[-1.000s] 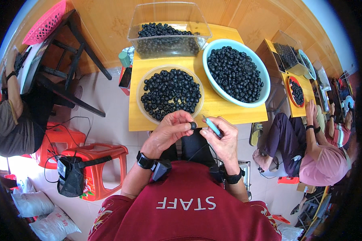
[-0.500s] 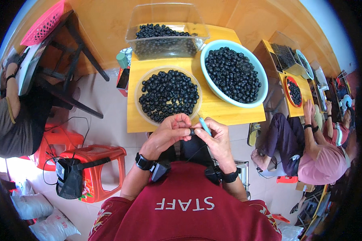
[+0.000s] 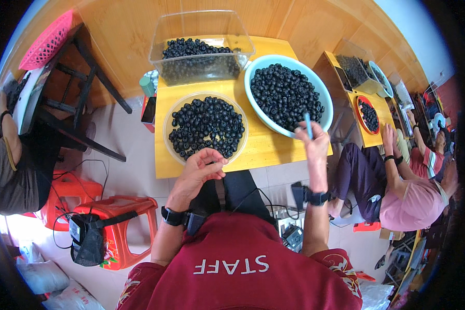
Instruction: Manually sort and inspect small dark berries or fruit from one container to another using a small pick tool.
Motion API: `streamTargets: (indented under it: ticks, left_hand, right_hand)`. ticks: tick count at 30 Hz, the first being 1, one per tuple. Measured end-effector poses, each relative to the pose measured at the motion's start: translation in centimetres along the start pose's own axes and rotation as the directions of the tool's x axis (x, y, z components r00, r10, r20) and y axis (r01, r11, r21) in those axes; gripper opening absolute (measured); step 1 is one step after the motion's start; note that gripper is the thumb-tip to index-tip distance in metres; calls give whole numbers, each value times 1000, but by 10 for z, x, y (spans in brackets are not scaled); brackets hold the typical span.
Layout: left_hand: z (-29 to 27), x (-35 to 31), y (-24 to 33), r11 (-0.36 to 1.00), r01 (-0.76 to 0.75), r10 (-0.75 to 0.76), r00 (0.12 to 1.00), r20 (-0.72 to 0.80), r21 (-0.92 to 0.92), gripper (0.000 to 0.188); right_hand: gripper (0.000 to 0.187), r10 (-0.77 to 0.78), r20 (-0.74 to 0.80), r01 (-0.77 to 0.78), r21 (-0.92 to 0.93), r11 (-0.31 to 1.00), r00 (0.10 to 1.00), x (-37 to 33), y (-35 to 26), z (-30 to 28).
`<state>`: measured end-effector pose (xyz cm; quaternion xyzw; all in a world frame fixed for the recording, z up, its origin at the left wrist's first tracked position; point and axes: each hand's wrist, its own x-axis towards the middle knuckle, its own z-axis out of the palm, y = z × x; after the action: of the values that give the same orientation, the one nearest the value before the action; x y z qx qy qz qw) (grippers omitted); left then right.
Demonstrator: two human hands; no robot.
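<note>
My left hand is at the near edge of a round clear tray that holds many black, round, holed beads. Its thumb and fingers are drawn together; whether a bead is between them is too small to tell. My right hand is over the near rim of a light blue basin, heaped with more of the black beads. In its grip is a slim light blue pen-like tool, pointing up and away from me.
A clear plastic box of black beads stands at the back of the yellow table. Red stools are on the left. Seated people are at the right, near a red-rimmed plate; another person is at far left.
My hands have parted. The right one, with the blue tool, has moved right and up to the basin; the left has shifted slightly left. The black bead held between them no longer shows.
</note>
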<state>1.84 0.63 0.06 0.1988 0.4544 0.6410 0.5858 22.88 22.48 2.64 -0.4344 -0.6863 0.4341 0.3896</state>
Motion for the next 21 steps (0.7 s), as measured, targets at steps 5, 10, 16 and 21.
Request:
streamTargets:
  ticks: [5,10,16,21]
  left_hand:
    - [-7,-4,-1,998,-44,42,998,-51,-46,16]
    - [-9,-2,-5,999,-38,37,997,-65,-15,15]
    - [-13,2,-6,996,-71,76,990,-121,46,13]
    - [-21,8,3,986,-150,161,969,-188,74,12]
  right_hand:
    - [24,-49,-208,20,-140,990,977,80,37,-48]
    - [35,-111,-280,47,-225,973,953,90,24,-51]
    - [22,-102,-196,66,-180,981,975,44,30,-33]
    - [17,-171,-120,134,-269,954,978,-25,10,-3]
